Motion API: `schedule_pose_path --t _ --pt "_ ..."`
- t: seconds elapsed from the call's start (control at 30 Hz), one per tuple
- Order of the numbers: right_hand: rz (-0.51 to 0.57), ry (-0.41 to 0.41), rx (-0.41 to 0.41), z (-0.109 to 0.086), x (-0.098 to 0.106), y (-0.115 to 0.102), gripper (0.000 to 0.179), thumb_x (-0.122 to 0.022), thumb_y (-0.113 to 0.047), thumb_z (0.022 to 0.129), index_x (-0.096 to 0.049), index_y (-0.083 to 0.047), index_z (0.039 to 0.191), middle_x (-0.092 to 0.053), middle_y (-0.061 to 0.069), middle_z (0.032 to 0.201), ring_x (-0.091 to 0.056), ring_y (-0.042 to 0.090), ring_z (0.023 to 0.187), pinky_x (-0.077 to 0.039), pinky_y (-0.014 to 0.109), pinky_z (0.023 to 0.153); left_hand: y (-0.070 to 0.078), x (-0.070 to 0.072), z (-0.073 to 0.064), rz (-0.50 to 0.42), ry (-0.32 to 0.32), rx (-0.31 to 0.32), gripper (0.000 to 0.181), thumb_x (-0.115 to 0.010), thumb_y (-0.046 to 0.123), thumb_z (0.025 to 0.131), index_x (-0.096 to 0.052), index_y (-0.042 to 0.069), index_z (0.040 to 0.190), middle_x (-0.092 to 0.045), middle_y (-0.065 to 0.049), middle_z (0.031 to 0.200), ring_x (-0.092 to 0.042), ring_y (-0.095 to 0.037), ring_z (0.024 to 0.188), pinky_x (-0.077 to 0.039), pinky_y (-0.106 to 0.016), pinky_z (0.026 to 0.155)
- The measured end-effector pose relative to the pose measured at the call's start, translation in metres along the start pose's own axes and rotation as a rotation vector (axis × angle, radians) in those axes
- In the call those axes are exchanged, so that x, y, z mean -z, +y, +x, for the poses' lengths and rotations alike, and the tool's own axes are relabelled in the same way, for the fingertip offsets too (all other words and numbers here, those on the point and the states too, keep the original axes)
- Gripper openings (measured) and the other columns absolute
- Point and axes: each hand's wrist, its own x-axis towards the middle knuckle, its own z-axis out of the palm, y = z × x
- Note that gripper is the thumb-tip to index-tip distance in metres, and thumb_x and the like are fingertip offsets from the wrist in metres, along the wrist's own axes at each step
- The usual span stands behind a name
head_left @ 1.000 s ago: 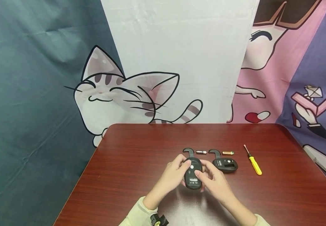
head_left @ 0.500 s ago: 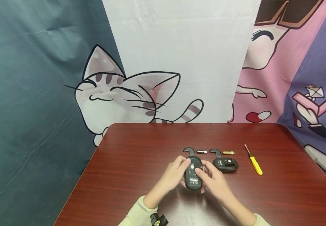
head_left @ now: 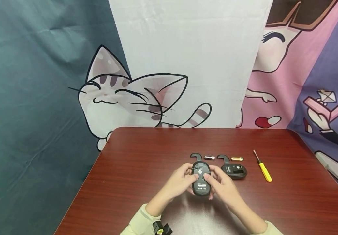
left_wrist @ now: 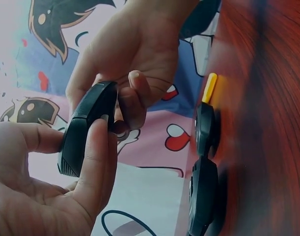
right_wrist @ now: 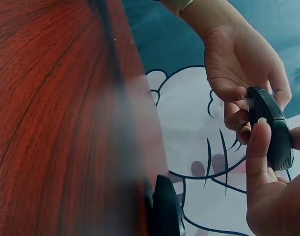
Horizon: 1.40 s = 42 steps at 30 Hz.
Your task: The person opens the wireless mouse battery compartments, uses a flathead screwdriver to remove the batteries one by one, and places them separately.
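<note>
A black computer mouse (head_left: 201,189) is held above the table, underside up, with its label and round white spot showing. My left hand (head_left: 179,182) grips its left side, thumb on the underside. From the right, my right hand (head_left: 224,187) grips the other side, its thumb also on the underside. Side-on in the left wrist view, the held mouse (left_wrist: 88,128) sits between the fingers of both hands. Just beyond lies a second black mouse (head_left: 234,171) with its underside up and a long slot bare. A dark curved cover (head_left: 196,156) shows behind the held mouse.
Another curved cover (head_left: 223,158) lies by the second mouse. Two small batteries, one silver (head_left: 209,158) and one gold (head_left: 237,159), lie in the same row. A yellow-handled screwdriver (head_left: 264,171) is at the right on the red-brown table (head_left: 122,176). Printed cloth (head_left: 169,39) hangs behind.
The left thumb has slid down the mouse's underside, uncovering its upper left part. The right thumb has shifted slightly. Both hands keep their grip, and the things on the table stay put.
</note>
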Motion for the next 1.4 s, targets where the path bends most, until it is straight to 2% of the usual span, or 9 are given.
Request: schedule_pose_path --t 0.3,0.43,0.53,0.73,0.87,1.0,1.1,1.27,1.4 --pt "-0.047 -0.02 -0.014 0.003 0.004 -0.004 0.04 -0.065 -0.023 0.1 -0.056 -0.002 0.133 -0.066 0.016 0.096 -0.059 0.02 0.053 -0.059 0.039 0.048 0.001 0.002 -0.002 0.007 0.002 0.005 0.034 -0.064 0.015 0.095 -0.059 -0.001 0.125 -0.068 -0.007 0.093 -0.067 -0.017 0.063 -0.064 -0.055 0.061" --pt "-0.142 0.018 0.006 0.008 0.009 -0.007 0.04 -0.066 -0.028 0.099 -0.06 -0.008 0.133 -0.066 0.013 0.106 -0.065 0.016 0.073 -0.06 0.033 0.06 0.001 0.003 -0.003 0.005 -0.002 0.002 0.036 -0.064 0.015 0.095 -0.058 -0.002 0.126 -0.069 -0.008 0.094 -0.067 -0.017 0.065 -0.063 -0.058 0.062" --pt "-0.181 0.01 0.047 0.013 0.014 -0.01 0.038 -0.066 -0.026 0.099 -0.061 -0.01 0.133 -0.066 0.013 0.109 -0.064 0.013 0.084 -0.06 0.031 0.066 0.001 0.004 -0.003 0.004 -0.004 0.0 0.037 -0.063 0.014 0.095 -0.057 -0.003 0.127 -0.069 -0.008 0.095 -0.068 -0.017 0.066 -0.063 -0.059 0.062" --pt "-0.192 -0.06 0.086 0.021 0.021 -0.016 0.034 -0.067 -0.024 0.099 -0.064 -0.009 0.129 -0.065 0.014 0.11 -0.063 0.012 0.08 -0.061 0.032 0.065 0.002 0.006 -0.005 0.01 -0.011 -0.003 0.038 -0.063 0.014 0.095 -0.057 -0.004 0.128 -0.07 -0.008 0.095 -0.068 -0.015 0.068 -0.065 -0.051 0.06" --pt "-0.205 -0.078 0.065 0.026 0.021 -0.019 0.034 -0.068 -0.026 0.098 -0.065 -0.009 0.127 -0.065 0.013 0.114 -0.063 0.013 0.079 -0.059 0.029 0.064 0.003 0.007 -0.006 0.012 -0.015 -0.006 0.038 -0.063 0.014 0.095 -0.057 -0.004 0.129 -0.07 -0.009 0.096 -0.068 -0.014 0.067 -0.065 -0.044 0.057" --pt "-0.215 -0.091 0.038 0.03 0.019 -0.022 0.035 -0.071 -0.027 0.096 -0.066 -0.007 0.124 -0.066 0.013 0.111 -0.061 0.015 0.073 -0.059 0.028 0.06 0.003 0.008 -0.006 0.014 -0.019 -0.007 0.039 -0.063 0.014 0.096 -0.056 -0.005 0.129 -0.07 -0.009 0.096 -0.068 -0.014 0.068 -0.065 -0.041 0.057" --pt "-0.232 -0.097 0.04 0.032 0.018 -0.022 0.033 -0.072 -0.025 0.095 -0.067 -0.007 0.122 -0.065 0.012 0.104 -0.059 0.015 0.07 -0.058 0.029 0.059 0.002 0.009 -0.006 0.018 -0.022 -0.009 0.039 -0.063 0.013 0.096 -0.056 -0.005 0.13 -0.07 -0.009 0.097 -0.068 -0.014 0.069 -0.065 -0.047 0.059" --pt "-0.249 -0.092 0.052 0.035 0.017 -0.022 0.029 -0.073 -0.023 0.094 -0.067 -0.007 0.118 -0.064 0.009 0.101 -0.061 0.013 0.075 -0.06 0.034 0.059 0.0 0.011 -0.006 0.033 -0.011 -0.008 0.039 -0.063 0.013 0.096 -0.056 -0.006 0.129 -0.07 -0.009 0.096 -0.068 -0.014 0.068 -0.062 -0.059 0.063" --pt "-0.248 -0.085 0.062 0.037 0.016 -0.023 0.03 -0.075 -0.023 0.092 -0.067 -0.006 0.116 -0.062 0.009 0.098 -0.061 0.012 0.077 -0.059 0.032 0.057 -0.003 0.012 -0.006 0.034 0.0 -0.004 0.039 -0.064 0.013 0.095 -0.056 -0.006 0.129 -0.069 -0.008 0.095 -0.068 -0.014 0.068 -0.061 -0.063 0.065"
